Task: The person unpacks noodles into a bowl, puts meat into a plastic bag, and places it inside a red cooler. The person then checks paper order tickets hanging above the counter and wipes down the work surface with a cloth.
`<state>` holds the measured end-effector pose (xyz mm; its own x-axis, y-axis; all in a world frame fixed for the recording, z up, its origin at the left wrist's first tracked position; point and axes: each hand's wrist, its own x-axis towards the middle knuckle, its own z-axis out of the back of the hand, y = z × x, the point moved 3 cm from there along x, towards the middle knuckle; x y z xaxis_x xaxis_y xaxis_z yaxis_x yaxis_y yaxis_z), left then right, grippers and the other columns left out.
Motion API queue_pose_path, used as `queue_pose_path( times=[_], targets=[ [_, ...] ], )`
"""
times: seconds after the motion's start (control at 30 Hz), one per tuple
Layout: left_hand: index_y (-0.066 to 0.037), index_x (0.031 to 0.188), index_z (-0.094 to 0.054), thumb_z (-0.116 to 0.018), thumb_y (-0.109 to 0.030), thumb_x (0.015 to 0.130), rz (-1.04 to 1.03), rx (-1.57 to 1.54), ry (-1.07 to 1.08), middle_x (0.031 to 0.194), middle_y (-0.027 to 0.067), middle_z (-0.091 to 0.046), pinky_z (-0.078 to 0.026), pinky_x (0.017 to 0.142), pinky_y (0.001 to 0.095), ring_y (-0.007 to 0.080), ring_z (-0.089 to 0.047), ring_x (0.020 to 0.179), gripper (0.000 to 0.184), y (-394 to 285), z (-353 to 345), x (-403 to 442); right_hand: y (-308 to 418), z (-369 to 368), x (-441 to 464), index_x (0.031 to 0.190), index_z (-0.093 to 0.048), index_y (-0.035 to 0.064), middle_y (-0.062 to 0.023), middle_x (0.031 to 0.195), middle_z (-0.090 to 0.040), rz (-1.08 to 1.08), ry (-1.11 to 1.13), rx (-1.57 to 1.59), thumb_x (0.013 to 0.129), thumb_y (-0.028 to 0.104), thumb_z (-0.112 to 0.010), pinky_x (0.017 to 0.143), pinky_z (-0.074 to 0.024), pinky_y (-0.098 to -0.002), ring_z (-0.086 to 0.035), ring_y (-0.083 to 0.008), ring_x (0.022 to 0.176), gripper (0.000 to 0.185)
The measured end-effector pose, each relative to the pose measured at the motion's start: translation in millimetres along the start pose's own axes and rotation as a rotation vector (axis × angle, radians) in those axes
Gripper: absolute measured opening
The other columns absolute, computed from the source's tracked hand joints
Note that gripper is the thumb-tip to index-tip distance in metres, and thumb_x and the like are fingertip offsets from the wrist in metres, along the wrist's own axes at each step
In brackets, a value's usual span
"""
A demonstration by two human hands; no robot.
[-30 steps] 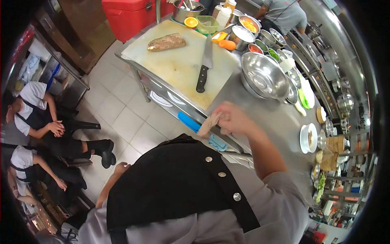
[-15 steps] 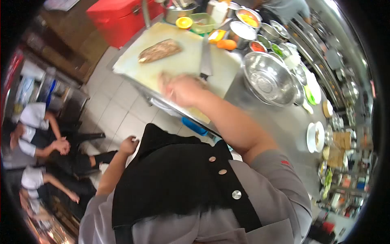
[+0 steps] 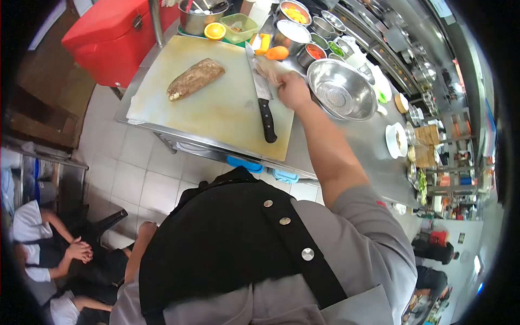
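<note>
My right hand (image 3: 294, 90) is closed around a crumpled pale cloth (image 3: 272, 72) at the right edge of the yellowed white cutting board (image 3: 216, 127). Just left of the cloth lies a chef's knife (image 3: 264, 100), blade toward the far side and black handle toward me. A thick, rough brown root (image 3: 195, 79), with a pale cut end, rests on the board's left half. Low beside my apron hangs my left hand (image 3: 147, 229), well away from the board; its fingers are mostly hidden.
Beyond the board are a halved orange (image 3: 215, 31), a green plastic tub (image 3: 240, 28) and a carrot piece (image 3: 277, 53). A steel colander (image 3: 342, 89) stands right of my hand. At left are a red cooler (image 3: 108, 43) and seated people (image 3: 59, 244).
My right hand has swept from the board's near edge, across to its right side, with the cloth. The knife handle is now uncovered. My view has shifted, and my left hand sits lower.
</note>
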<state>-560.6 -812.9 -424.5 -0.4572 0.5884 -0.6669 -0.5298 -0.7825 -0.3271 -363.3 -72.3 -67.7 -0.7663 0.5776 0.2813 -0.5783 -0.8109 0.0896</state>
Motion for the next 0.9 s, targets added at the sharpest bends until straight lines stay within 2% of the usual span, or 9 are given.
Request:
queue_pose_path(
  times=[0.07, 0.1, 0.17, 0.23, 0.4, 0.47, 0.53, 0.73, 0.9],
  targets=[
    [0.001, 0.104, -0.073, -0.059, -0.044, 0.094, -0.007, 0.006, -0.052, 0.106, 0.0273, -0.072, -0.053, 0.094, 0.0476, 0.0419, -0.068, 0.107, 0.048, 10, 18, 20, 17, 22, -35, 0.106, -0.074, 0.0107, -0.0171, 0.107, -0.071, -0.060, 0.140, 0.042, 0.083, 0.014, -0.064, 0.091, -0.0533, -0.0451, -0.065, -0.0388, 0.101, 0.026],
    [0.004, 0.107, -0.071, -0.060, -0.042, 0.094, 0.326, -0.311, -0.095, 0.105, 0.0251, -0.073, -0.054, 0.094, 0.0465, 0.0418, -0.069, 0.104, 0.050, -4, 42, 16, 26, 40, -53, 0.107, -0.074, 0.0113, -0.0171, 0.106, -0.072, -0.085, 0.241, 0.044, 0.084, 0.015, -0.063, 0.090, -0.0539, -0.0457, -0.067, -0.0388, 0.097, 0.025],
    [0.003, 0.109, -0.071, -0.062, -0.041, 0.093, 0.226, -0.224, -0.108, 0.105, 0.0244, -0.074, -0.054, 0.093, 0.0459, 0.0409, -0.070, 0.103, 0.048, -18, 69, 28, 40, 86, -89, 0.102, -0.076, 0.0112, -0.0170, 0.102, -0.073, -0.365, 0.783, 0.249, 0.082, 0.018, -0.068, 0.086, -0.0542, -0.0430, -0.069, -0.0345, 0.094, 0.023],
    [0.001, 0.113, -0.070, -0.065, -0.040, 0.092, 0.104, -0.135, -0.038, 0.104, 0.0248, -0.074, -0.055, 0.093, 0.0450, 0.0398, -0.070, 0.103, 0.047, -9, 79, 63, 22, 99, -125, 0.100, -0.076, 0.0091, -0.0181, 0.095, -0.074, -0.262, 1.058, 0.095, 0.080, 0.021, -0.069, 0.082, -0.0544, -0.0407, -0.070, -0.0311, 0.090, 0.024],
    [0.000, 0.110, -0.072, -0.063, -0.042, 0.095, -0.208, 0.179, -0.126, 0.107, 0.0257, -0.073, -0.054, 0.093, 0.0494, 0.0436, -0.068, 0.103, 0.045, -5, 90, 132, -6, 153, -169, 0.107, -0.073, 0.0036, -0.0198, 0.104, -0.074, -0.708, 0.534, 0.277, 0.083, 0.024, -0.070, 0.086, -0.0558, -0.0405, -0.071, -0.0318, 0.095, 0.032],
    [-0.002, 0.110, -0.072, -0.063, -0.038, 0.095, -0.096, 0.094, -0.027, 0.111, 0.0268, -0.071, -0.053, 0.093, 0.0505, 0.0449, -0.067, 0.105, 0.041, -59, 129, 105, -17, 143, -181, 0.120, -0.069, 0.0044, -0.0187, 0.106, -0.073, -0.575, 0.088, 0.317, 0.087, 0.028, -0.072, 0.083, -0.0571, -0.0378, -0.071, -0.0254, 0.096, 0.041],
    [-0.001, 0.110, -0.072, -0.063, -0.038, 0.095, -0.178, 0.151, 0.015, 0.111, 0.0268, -0.071, -0.053, 0.093, 0.0502, 0.0447, -0.067, 0.105, 0.041, -129, 147, 120, 12, 159, -197, 0.132, -0.062, 0.0061, -0.0200, 0.125, -0.065, -0.370, -0.123, 0.112, 0.087, 0.027, -0.073, 0.097, -0.0531, -0.0419, -0.066, -0.0351, 0.110, 0.051],
    [-0.001, 0.111, -0.072, -0.063, -0.038, 0.095, -0.533, 0.342, 0.152, 0.111, 0.0265, -0.071, -0.053, 0.094, 0.0492, 0.0441, -0.067, 0.106, 0.042, -330, 112, 172, 50, 150, -364, 0.125, -0.065, 0.0106, -0.0197, 0.116, -0.067, -0.580, 0.127, 0.379, 0.088, 0.030, -0.070, 0.093, -0.0535, -0.0467, -0.065, -0.0388, 0.107, 0.041],
    [-0.001, 0.112, -0.072, -0.063, -0.038, 0.094, -0.786, 0.502, 0.252, 0.111, 0.0264, -0.071, -0.053, 0.094, 0.0484, 0.0435, -0.068, 0.106, 0.042, -488, 28, 129, 90, 91, -644, 0.119, -0.070, 0.0091, -0.0195, 0.106, -0.072, -1.092, 0.804, 0.206, 0.088, 0.029, -0.064, 0.087, -0.0553, -0.0504, -0.069, -0.0388, 0.103, 0.037]
  ],
)
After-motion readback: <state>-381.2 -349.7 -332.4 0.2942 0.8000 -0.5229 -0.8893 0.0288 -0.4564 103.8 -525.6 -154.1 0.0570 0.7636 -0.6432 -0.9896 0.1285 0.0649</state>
